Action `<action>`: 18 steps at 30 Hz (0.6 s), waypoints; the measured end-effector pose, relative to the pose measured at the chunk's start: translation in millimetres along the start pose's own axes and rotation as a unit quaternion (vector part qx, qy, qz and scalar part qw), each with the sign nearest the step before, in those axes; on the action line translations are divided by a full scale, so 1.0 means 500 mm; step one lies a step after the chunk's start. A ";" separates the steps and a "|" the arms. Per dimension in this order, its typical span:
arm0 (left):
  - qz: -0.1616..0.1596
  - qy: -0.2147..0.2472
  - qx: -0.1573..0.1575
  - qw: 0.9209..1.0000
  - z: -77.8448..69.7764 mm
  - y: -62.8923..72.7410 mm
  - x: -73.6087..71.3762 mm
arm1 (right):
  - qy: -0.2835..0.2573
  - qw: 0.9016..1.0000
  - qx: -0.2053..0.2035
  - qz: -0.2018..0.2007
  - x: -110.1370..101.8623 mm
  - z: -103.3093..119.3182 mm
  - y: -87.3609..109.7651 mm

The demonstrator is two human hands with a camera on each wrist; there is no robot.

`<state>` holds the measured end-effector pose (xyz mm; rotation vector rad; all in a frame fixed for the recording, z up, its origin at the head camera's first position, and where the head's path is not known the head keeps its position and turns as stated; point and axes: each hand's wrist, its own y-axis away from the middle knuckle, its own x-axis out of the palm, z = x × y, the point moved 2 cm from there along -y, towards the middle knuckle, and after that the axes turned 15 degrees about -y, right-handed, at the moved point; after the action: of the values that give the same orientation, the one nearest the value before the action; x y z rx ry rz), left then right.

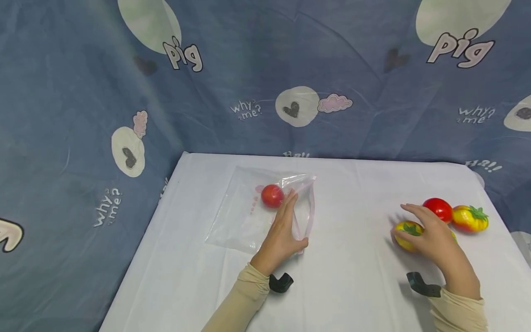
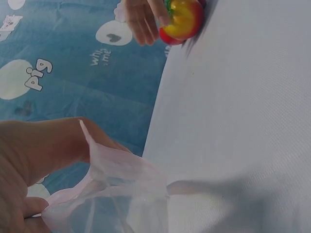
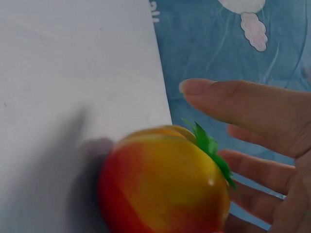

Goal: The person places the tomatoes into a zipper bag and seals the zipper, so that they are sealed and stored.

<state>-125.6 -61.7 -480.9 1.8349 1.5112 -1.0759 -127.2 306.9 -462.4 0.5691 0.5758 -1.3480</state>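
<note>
while the left hand (image 1: 279,235), spread, props one bag (image 1: 234,223), the right hand (image 1: 435,240) gapes wide beside one yellow-red fruit (image 3: 165,189).

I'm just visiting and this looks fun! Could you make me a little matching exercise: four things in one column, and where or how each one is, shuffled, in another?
Things
1. Left hand
2. Right hand
3. Clear bag
4. Blue cloth

Where or how
A. Beside a yellow-and-red fruit with green leaves
B. Behind the table, printed with the word "pig"
C. At the pink-edged opening of some see-through plastic
D. On the white tabletop, with one round red fruit showing within its outline

Right pairs: 1-C, 2-A, 3-D, 4-B
</note>
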 end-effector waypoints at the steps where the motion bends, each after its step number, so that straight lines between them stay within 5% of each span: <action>1: -0.002 0.000 0.001 1.000 0.000 0.000 0.000 | 0.001 1.000 0.008 0.006 -0.003 -0.001 0.000; 18: -0.016 -0.001 0.015 1.000 0.000 0.001 -0.002 | 0.035 0.995 0.063 0.072 -0.012 -0.006 0.011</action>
<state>-125.3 -62.4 -479.9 1.8345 1.5356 -1.1197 -122.8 313.7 -460.2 0.7496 0.4988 -1.2365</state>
